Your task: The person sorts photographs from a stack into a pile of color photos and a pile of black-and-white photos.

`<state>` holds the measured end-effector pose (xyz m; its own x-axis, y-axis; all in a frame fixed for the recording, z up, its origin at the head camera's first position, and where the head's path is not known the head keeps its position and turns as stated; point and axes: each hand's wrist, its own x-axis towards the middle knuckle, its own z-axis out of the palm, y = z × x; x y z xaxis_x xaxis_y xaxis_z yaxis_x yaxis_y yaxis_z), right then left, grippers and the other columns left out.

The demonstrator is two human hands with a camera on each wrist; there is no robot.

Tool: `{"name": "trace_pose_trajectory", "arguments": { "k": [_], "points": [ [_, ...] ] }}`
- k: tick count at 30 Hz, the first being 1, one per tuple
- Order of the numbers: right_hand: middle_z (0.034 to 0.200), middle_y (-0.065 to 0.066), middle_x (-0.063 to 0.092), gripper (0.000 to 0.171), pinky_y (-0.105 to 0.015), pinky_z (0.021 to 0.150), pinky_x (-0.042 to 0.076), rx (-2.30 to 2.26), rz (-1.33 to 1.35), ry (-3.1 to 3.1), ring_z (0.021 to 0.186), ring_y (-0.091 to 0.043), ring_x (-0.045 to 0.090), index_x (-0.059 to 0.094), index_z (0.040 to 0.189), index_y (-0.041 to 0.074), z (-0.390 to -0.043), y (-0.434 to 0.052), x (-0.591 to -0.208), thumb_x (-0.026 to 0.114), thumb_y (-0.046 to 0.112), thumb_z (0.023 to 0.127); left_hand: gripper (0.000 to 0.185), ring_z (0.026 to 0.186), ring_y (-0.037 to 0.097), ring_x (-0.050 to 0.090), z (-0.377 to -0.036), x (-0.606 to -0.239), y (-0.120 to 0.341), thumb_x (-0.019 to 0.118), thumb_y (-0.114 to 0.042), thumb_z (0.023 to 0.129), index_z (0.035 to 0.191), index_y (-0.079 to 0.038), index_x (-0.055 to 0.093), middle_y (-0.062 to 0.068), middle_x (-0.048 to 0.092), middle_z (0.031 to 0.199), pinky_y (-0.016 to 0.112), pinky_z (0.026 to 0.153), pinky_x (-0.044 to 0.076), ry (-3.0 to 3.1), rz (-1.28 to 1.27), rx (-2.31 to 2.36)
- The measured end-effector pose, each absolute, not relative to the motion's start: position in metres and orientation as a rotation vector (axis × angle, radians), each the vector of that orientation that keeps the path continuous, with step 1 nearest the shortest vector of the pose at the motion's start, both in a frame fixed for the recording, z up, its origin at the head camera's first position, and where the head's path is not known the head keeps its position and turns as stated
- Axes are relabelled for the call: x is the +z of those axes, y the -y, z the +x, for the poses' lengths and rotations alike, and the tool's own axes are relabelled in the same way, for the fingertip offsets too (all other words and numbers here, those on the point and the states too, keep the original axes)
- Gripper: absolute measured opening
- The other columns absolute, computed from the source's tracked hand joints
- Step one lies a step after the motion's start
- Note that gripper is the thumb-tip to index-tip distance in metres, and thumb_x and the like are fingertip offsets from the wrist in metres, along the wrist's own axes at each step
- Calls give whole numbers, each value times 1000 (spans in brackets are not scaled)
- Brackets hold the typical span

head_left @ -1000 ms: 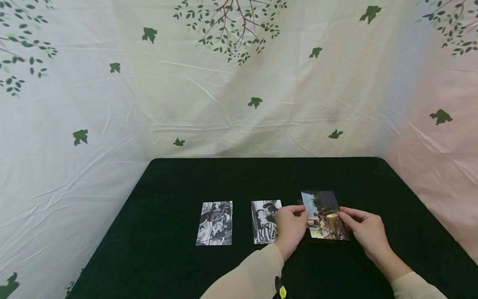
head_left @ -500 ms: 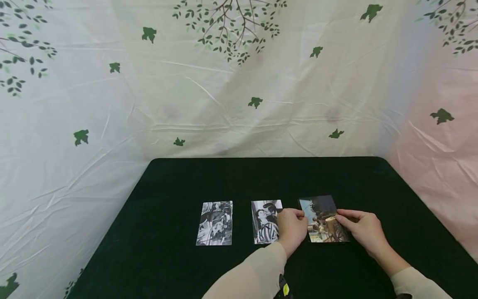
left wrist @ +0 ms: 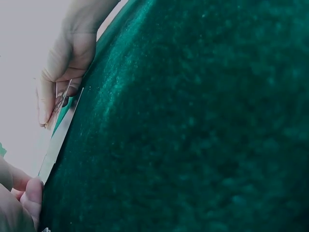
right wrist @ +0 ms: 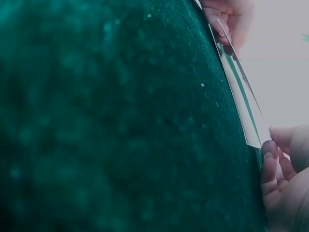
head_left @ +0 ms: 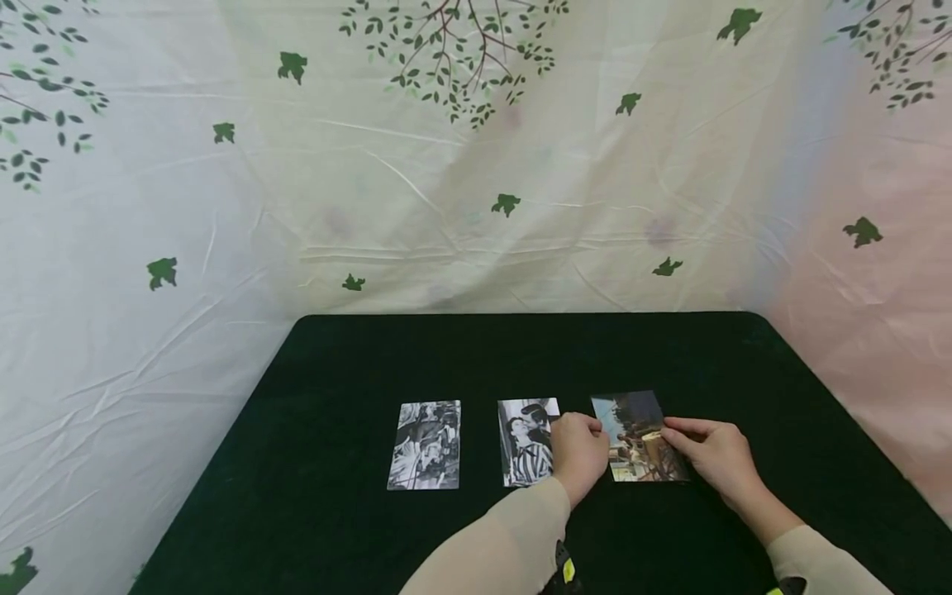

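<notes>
My left hand (head_left: 580, 454) and right hand (head_left: 717, 459) pinch a colour photo (head_left: 638, 442) by its opposite side edges, at the right of the head view. It shows dark sky and a drum-like shape. From the right wrist view the held photo (right wrist: 241, 72) stands slightly tilted above a pale sheet (right wrist: 241, 113) close to the cloth. My right hand (right wrist: 287, 174) is near and my left hand (right wrist: 234, 17) far. In the left wrist view a pale strip (left wrist: 63, 135) lies below the photo. Left of my left hand lies a black-and-white photo (head_left: 526, 446), its right edge partly covered.
Another black-and-white photo (head_left: 424, 446) lies flat farther left. Everything rests on a dark green cloth-covered table (head_left: 297, 512). A pale curtain (head_left: 416, 207) printed with leaves and branches hangs behind it and along both sides.
The colour photo has come down toward the table and slightly left, its far edge lower in view. Both hands keep their pinch; the right hand has shifted left with it.
</notes>
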<state>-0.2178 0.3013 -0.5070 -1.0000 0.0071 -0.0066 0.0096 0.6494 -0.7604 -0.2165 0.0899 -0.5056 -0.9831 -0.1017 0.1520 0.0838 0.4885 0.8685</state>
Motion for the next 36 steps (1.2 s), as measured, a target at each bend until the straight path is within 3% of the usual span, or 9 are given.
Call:
{"name": "trace_pose_trajectory", "arguments": {
  "k": [24,28,32,36],
  "points": [
    [123,-18,63,43,-39,76,50,-1255,53,-2833,110,-33,58,69,118,11,-221,-300,-513,64,44,90,11,70,4,55,-222,-509,-89,67,-4,85,87,-6,77,-4,68,77,26,67,49,2608,-41,-1496],
    [122,-19,63,42,-35,72,49,-1238,57,-2829,106,-31,59,68,117,11,-221,-300,-512,64,43,90,12,63,6,51,-221,-508,-90,66,-3,84,79,-6,77,-7,60,63,25,62,45,2616,-41,-1485],
    [122,-20,62,41,-39,75,50,-1229,68,-2831,108,-33,58,69,116,10,-220,-298,-510,64,42,90,19,55,8,44,-220,-507,-91,65,-2,84,68,-7,74,-8,49,50,25,55,39,2618,-43,-1469],
    [124,-21,61,39,-43,78,50,-1220,81,-2834,112,-36,56,70,115,10,-220,-296,-508,64,40,91,18,55,7,44,-219,-506,-90,64,-1,83,69,-7,74,-8,48,50,24,54,38,2621,-43,-1477]
  ]
}}
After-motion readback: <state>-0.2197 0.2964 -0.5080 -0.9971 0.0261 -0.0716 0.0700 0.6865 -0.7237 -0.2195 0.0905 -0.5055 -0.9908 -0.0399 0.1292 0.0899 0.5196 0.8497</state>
